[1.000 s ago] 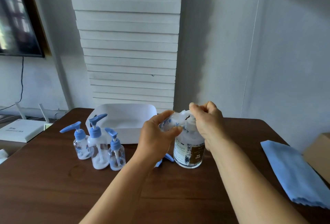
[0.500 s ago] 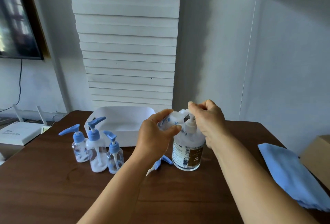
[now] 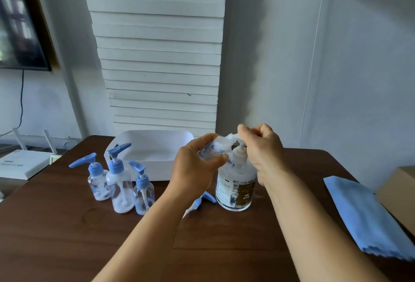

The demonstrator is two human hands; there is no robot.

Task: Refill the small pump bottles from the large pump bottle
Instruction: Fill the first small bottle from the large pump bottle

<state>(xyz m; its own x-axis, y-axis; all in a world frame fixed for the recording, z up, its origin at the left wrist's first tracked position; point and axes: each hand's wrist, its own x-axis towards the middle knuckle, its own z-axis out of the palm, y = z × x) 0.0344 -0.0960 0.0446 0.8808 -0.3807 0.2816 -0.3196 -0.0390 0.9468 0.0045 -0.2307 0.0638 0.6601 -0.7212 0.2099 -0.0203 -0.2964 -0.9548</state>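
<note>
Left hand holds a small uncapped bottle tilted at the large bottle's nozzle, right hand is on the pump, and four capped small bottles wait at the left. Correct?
Not quite: the head view shows three capped small bottles at the left, not four. The rest stands.

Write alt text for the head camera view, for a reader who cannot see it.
A left hand holds a small clear bottle tilted at the spout of a large clear pump bottle while the right hand grips its white pump head, on a dark wooden table. Three small blue-pump bottles stand left, a loose blue pump lies below the hand, and a blue cloth lies right.
</note>
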